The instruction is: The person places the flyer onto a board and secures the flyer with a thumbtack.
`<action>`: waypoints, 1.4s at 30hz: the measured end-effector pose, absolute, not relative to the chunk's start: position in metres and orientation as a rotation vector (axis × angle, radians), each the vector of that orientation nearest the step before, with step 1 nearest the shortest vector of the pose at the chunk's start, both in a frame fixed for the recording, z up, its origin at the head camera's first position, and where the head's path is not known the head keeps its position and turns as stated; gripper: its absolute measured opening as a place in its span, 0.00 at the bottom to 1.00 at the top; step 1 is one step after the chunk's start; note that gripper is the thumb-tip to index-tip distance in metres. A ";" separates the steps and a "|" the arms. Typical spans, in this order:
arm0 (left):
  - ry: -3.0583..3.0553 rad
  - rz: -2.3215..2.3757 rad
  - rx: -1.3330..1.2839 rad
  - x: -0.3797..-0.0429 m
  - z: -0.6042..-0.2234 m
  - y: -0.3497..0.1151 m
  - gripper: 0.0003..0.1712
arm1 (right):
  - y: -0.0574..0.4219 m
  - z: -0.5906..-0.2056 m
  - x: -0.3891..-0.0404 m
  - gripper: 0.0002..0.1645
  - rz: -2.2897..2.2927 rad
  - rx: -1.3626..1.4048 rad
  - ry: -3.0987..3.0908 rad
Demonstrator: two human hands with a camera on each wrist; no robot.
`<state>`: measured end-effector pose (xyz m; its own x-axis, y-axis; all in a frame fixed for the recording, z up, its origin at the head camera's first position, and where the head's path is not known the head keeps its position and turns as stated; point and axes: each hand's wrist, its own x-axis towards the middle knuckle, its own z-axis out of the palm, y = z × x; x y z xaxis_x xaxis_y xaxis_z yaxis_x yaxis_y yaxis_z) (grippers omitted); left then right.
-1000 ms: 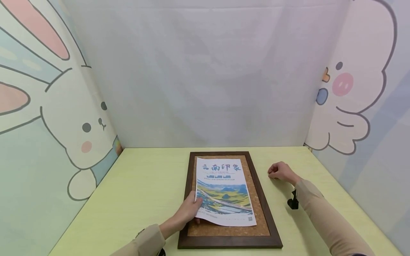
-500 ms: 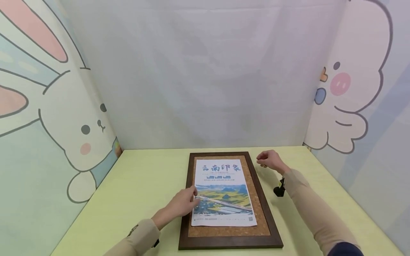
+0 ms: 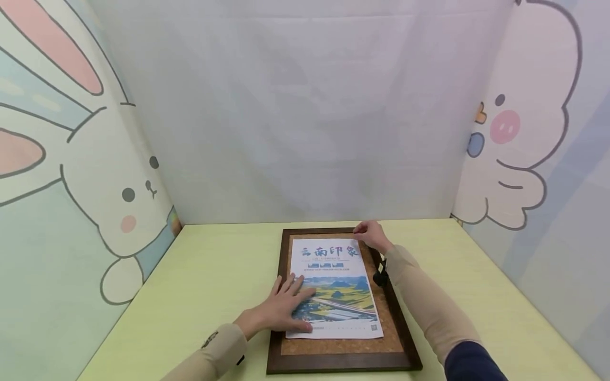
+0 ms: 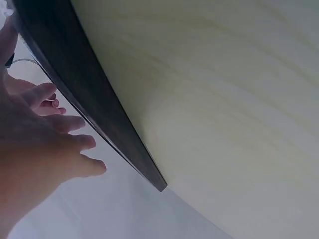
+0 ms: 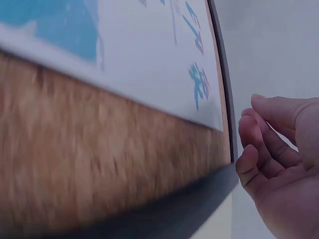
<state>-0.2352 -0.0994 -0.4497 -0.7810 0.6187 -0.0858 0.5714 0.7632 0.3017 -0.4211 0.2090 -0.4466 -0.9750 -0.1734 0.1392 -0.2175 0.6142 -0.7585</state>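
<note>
A printed poster (image 3: 333, 288) with a landscape picture lies flat on a cork board (image 3: 340, 346) with a dark wooden frame (image 3: 343, 364). My left hand (image 3: 280, 307) is spread with its palm down over the poster's lower left part. In the left wrist view, the fingers of the left hand (image 4: 55, 144) are apart beside the frame's edge. My right hand (image 3: 374, 236) hovers at the poster's top right corner, thumb and forefinger brought close together and the other fingers curled. Seen from the right wrist, this hand (image 5: 284, 159) hides its fingertip gap; I cannot tell whether it pinches something small.
The board lies on a pale yellow-green table (image 3: 214, 270). A grey-white cloth (image 3: 310, 116) hangs behind it. Side panels show a cartoon rabbit (image 3: 102, 211) on the left and a white cartoon animal (image 3: 529, 121) on the right.
My left hand has let go of the poster's left edge, which has settled flat, and spread over it. My right hand has moved left from the table to the poster's top right corner.
</note>
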 end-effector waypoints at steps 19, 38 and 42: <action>2.735 0.320 0.916 -0.233 -0.450 -0.091 0.47 | 0.157 -0.457 -0.436 0.10 1.340 0.232 -2.869; 2.738 0.283 0.895 -0.234 -0.450 -0.091 0.47 | 0.139 -0.454 -0.437 0.05 1.229 0.414 -2.874; 2.737 0.288 0.891 -0.234 -0.450 -0.092 0.47 | 0.135 -0.456 -0.438 0.06 1.211 0.370 -2.902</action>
